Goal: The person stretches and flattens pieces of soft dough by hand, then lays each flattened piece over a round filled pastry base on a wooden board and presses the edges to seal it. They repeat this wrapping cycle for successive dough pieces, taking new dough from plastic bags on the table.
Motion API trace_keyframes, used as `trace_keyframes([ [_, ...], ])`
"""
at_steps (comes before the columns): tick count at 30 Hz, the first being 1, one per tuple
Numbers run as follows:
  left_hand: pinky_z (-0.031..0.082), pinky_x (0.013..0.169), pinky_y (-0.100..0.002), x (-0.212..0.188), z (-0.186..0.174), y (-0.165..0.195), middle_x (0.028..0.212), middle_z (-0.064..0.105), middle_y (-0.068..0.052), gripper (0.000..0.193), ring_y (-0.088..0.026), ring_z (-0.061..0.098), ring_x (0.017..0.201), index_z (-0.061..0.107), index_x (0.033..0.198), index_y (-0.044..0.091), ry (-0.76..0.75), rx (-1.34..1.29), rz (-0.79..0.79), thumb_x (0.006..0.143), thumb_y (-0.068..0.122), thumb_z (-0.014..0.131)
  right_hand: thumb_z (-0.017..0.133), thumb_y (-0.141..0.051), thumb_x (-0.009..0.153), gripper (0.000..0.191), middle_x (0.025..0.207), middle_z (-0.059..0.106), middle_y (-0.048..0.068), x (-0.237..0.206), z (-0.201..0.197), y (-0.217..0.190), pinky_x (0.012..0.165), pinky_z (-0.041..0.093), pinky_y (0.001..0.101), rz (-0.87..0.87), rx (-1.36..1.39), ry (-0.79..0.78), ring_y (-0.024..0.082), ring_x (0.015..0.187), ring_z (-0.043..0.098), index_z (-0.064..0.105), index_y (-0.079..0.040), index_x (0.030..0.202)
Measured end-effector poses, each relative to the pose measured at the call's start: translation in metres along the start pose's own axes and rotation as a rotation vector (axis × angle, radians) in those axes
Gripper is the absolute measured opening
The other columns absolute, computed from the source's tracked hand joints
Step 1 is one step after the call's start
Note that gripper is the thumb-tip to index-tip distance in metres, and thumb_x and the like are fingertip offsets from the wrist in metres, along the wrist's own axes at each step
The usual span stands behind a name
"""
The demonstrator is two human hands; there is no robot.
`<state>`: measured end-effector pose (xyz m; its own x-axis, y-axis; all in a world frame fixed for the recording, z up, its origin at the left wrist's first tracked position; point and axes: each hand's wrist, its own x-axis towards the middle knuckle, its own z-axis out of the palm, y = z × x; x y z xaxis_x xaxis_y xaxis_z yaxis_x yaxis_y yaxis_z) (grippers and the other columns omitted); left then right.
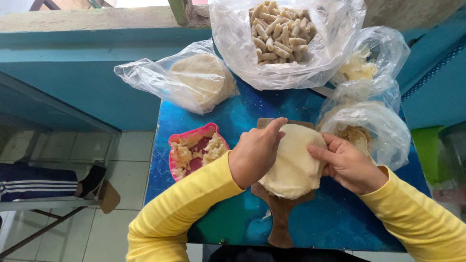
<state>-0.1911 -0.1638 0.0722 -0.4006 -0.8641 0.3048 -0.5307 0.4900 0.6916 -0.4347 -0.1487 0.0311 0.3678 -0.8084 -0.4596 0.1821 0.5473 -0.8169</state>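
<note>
A stack of thin, pale round wrappers (293, 165) lies on a wooden paddle-shaped cutting board (281, 221) near the front middle of the blue tabletop (242, 116). The left hand (255, 153) rests on the stack's left edge, fingers bent and pressing down, with the index finger stretched up along the upper rim. The right hand (347, 162) sits against the stack's right edge, its fingertips laid on the top sheet and the thumb apparently tucked at the side; whether it pinches a single sheet or only steadies the pile cannot be told from this angle. Both arms wear yellow sleeves (174, 213).

Just left of the left hand stands a pink plastic container (194, 136) holding pale chopped filling. To the right of the stack, touching the right hand's side, lies a clear plastic bag (383, 131) with something brownish inside. Farther back sit a bag of flat round wrappers (194, 82), a large open bag of small rolled pieces (281, 34), and another bag with pale yellowish contents (364, 65).
</note>
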Motion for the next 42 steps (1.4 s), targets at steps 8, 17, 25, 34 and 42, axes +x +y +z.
trace_keyframes([
  [8, 0.054, 0.065, -0.052, -0.009, 0.012, -0.018, 0.095, 0.072, -0.02, 0.053, -0.042, 0.069, 0.082, 0.048, 0.142, 0.009, -0.13, 0.063, -0.036, 0.091, 0.007, 0.063, 0.067, -0.014, 0.097, 0.034, 0.107, 0.073, 0.007, 0.013, -0.009, 0.024, 0.074, 0.056, 0.0284, -0.282, -0.309, 0.04, 0.012, 0.09, 0.07, 0.064, 0.0, 0.127],
  [17, 0.054, 0.061, -0.049, -0.011, 0.011, -0.011, 0.101, 0.064, -0.018, 0.064, -0.04, 0.068, 0.075, 0.043, 0.149, 0.012, -0.209, 0.4, -0.072, 0.088, 0.0, 0.06, 0.079, -0.021, 0.082, 0.049, 0.1, 0.08, 0.007, 0.001, 0.005, 0.017, 0.063, 0.058, 0.0282, -0.403, -0.847, 0.362, 0.012, 0.07, 0.073, 0.067, -0.007, 0.129],
  [25, 0.061, 0.072, -0.033, -0.029, -0.068, 0.043, 0.122, 0.07, -0.013, 0.045, -0.025, 0.074, 0.087, 0.063, 0.134, 0.006, 0.285, 0.133, 0.137, 0.093, 0.014, 0.078, 0.075, -0.021, 0.091, 0.038, 0.11, 0.068, 0.011, -0.017, 0.022, 0.014, 0.075, 0.056, 0.0356, -1.163, -1.272, 0.411, 0.03, 0.091, 0.07, 0.063, -0.008, 0.125],
  [34, 0.061, 0.075, -0.031, -0.052, -0.154, 0.052, 0.12, 0.069, -0.014, 0.029, -0.022, 0.073, 0.09, 0.065, 0.127, 0.005, 0.899, -0.096, 0.709, 0.101, 0.014, 0.073, 0.055, -0.051, 0.106, 0.039, 0.114, 0.065, 0.008, -0.014, 0.011, 0.025, 0.092, 0.049, 0.0438, -1.689, -1.267, 0.084, 0.029, 0.111, 0.054, 0.067, -0.015, 0.113],
  [42, 0.059, 0.076, -0.031, -0.056, -0.188, 0.02, 0.111, 0.071, -0.014, 0.021, -0.022, 0.073, 0.087, 0.069, 0.121, 0.004, 0.952, 0.046, 0.639, 0.105, 0.017, 0.071, 0.038, -0.061, 0.108, 0.057, 0.123, 0.068, -0.005, -0.028, 0.014, 0.029, 0.106, 0.035, 0.0396, -1.778, -1.357, 0.032, 0.02, 0.125, 0.044, 0.076, -0.02, 0.103],
])
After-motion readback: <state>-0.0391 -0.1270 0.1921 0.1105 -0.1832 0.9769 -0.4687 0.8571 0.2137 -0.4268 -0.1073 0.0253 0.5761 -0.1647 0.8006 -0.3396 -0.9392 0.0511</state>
